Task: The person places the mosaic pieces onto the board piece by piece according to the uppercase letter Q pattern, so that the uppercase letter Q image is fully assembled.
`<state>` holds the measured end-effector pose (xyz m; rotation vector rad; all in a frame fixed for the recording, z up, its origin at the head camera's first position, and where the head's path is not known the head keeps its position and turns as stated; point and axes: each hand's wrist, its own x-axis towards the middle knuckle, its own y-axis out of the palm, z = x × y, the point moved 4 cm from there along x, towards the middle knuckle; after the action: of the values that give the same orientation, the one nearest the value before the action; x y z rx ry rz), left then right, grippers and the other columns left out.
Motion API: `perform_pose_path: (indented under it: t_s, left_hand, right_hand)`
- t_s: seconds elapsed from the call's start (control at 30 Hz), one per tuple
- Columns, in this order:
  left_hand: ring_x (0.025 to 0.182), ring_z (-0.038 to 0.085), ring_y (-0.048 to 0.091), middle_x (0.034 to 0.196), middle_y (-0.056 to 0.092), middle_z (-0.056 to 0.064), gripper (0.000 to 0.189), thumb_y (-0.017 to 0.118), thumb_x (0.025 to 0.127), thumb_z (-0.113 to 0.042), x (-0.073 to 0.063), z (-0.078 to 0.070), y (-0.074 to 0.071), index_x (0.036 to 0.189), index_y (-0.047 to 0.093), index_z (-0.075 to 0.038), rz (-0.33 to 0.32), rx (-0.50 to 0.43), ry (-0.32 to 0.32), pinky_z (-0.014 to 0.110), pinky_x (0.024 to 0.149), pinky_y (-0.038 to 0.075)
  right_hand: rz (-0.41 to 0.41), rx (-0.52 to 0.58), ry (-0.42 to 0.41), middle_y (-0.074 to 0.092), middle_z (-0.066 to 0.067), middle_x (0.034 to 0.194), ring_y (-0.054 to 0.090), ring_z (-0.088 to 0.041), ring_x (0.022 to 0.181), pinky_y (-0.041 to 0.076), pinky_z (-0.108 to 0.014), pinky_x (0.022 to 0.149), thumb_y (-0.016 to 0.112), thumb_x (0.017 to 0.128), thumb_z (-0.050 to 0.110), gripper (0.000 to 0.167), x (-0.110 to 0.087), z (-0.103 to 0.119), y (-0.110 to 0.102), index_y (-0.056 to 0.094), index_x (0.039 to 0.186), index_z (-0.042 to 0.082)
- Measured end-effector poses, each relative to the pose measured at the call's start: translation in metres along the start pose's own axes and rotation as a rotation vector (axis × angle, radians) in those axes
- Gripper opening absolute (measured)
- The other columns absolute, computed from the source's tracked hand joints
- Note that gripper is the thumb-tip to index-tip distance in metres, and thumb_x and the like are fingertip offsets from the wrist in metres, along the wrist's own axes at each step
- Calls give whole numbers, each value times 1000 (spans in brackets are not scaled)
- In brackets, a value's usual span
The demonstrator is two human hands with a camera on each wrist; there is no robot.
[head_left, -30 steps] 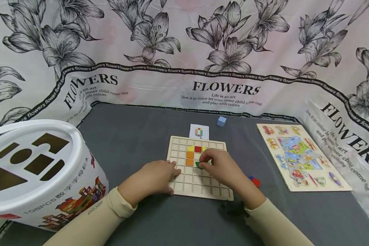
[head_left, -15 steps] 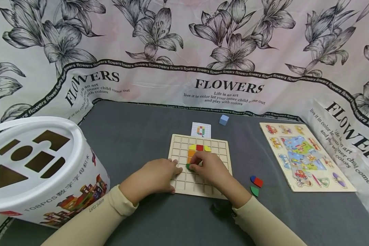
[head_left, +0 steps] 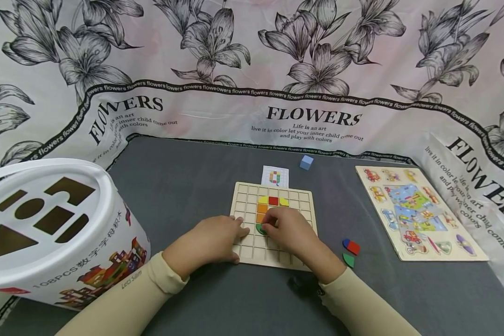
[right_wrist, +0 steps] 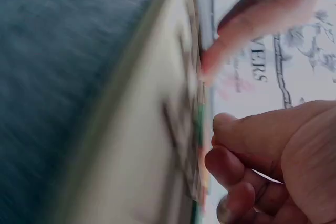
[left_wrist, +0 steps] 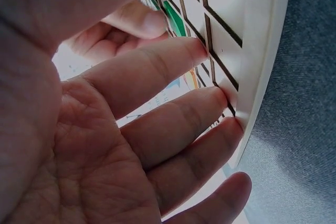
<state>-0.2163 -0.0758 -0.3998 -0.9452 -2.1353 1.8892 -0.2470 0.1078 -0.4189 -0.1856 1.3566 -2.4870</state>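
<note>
A wooden grid board (head_left: pixel 252 254) lies on the dark cloth, bearing yellow corner pieces (head_left: pixel 283 201), a red square (head_left: pixel 273 200) and orange squares (head_left: pixel 262 208). My left hand (head_left: pixel 207 240) steadies its left side; in the left wrist view several fairly straight fingers (left_wrist: pixel 173 124) touch the gridded face. Below the orange squares, a green quarter-round block (head_left: pixel 259 228) lies in the grid at the fingertips of my right hand (head_left: pixel 290 231), which pinches it with bent fingers and thumb. The right hand covers part of the grid. The right wrist view shows the board edge-on and blurred.
A pattern card (head_left: pixel 275 177) touches the board's far edge, with a blue cube (head_left: pixel 306 162) beyond. To the right lie a red-and-blue pair of blocks (head_left: pixel 351 246), another green block (head_left: pixel 348 260) and a picture puzzle board (head_left: pixel 420 212). A white shape-sorter bucket (head_left: pixel 122 228) stands left.
My right hand has carried the green block leftward across the board to below the orange squares, uncovering the right yellow piece. More of the block shows now. My left hand stays at the board's edge.
</note>
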Motion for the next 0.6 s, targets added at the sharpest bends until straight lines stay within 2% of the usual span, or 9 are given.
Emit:
perform_pose_path:
  t_s: [0.07,0.2,0.33,0.47,0.6]
  left_hand:
    - [148,30,59,163,58,11,69,94,86,-33,1,-1,0,150,69,-22,6,-6,3,50,116,53]
    - [149,31,58,163,58,12,69,95,86,-32,1,-1,2,149,69,-21,8,-15,5,50,117,52]
    - [149,31,57,163,57,11,69,96,85,-31,2,0,4,148,70,-21,0,-28,11,49,117,51]
    - [149,32,57,163,58,11,69,96,85,-31,2,1,5,148,70,-21,-1,-37,13,52,116,51]
    - [151,33,55,165,56,11,69,95,87,-31,1,1,3,150,69,-20,11,-47,5,53,117,50]
  right_hand:
    - [15,1,-11,74,3,92,60,-14,78,52,-34,74,79,101,16,3,-2,-7,-16,81,101,15]
    - [14,-7,22,76,-4,103,60,-18,82,52,-36,73,71,106,15,15,-13,-34,-62,80,117,10]
    - [19,-26,66,74,-6,106,59,-19,80,52,-35,69,69,107,14,20,-39,-68,-99,78,124,8]
    - [87,-35,59,73,-2,104,57,-14,75,50,-31,66,73,104,13,21,-69,-100,-114,78,123,8]
    - [195,-3,47,74,4,103,57,-8,74,50,-29,66,80,100,16,20,-95,-124,-109,78,119,11]
